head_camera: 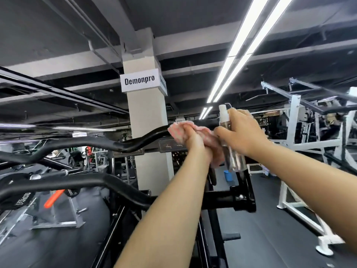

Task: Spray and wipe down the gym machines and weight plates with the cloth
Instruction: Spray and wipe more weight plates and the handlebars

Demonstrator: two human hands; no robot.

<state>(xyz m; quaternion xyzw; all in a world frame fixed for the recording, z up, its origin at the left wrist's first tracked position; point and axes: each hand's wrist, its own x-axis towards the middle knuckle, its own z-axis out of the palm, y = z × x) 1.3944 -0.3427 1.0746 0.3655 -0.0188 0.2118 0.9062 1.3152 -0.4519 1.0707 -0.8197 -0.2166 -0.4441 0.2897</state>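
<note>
A black curved handlebar [135, 141] of a gym machine runs across the middle of the view at head height. My left hand [194, 141] grips a pink cloth [178, 131] that is wrapped around this bar. Just to its right, my right hand [242, 132] holds a clear spray bottle [232, 158] upright, its white nozzle [224, 113] above my fingers. The two hands nearly touch. Part of the cloth hangs down between them.
A white pillar [148, 151] with a sign stands behind the bar. Black machine arms [77, 182] and a frame fill the lower left. White racks [293, 144] stand at the right, and a blue bucket [229, 175] sits on the dark floor beyond.
</note>
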